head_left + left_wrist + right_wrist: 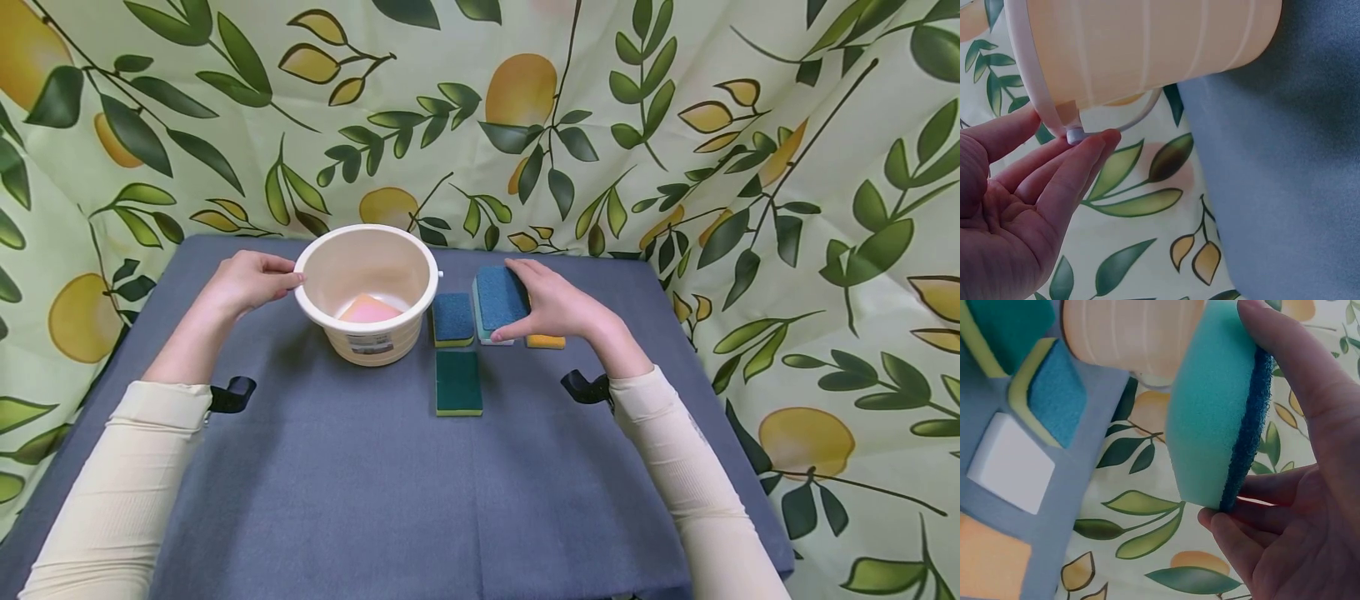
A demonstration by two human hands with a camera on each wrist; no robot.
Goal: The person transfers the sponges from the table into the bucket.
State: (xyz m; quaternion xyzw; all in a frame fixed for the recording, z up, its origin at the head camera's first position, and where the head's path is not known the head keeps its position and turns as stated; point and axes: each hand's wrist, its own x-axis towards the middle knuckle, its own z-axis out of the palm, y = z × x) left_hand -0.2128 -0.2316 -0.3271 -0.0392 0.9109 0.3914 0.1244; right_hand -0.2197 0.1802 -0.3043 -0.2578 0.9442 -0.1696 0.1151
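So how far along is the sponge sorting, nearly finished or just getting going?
Early on, it seems. One pink-orange sponge already lies in the cream bucket. The right hand grips a blue-topped sponge, while the left hand touches the bucket's rim. On the table there are a blue sponge, a green sponge, an orange one and a white block.

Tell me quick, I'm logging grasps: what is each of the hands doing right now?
Left hand: open, fingertips touching the rim of the cream bucket.
Right hand: gripping the teal sponge with blue scouring pad.
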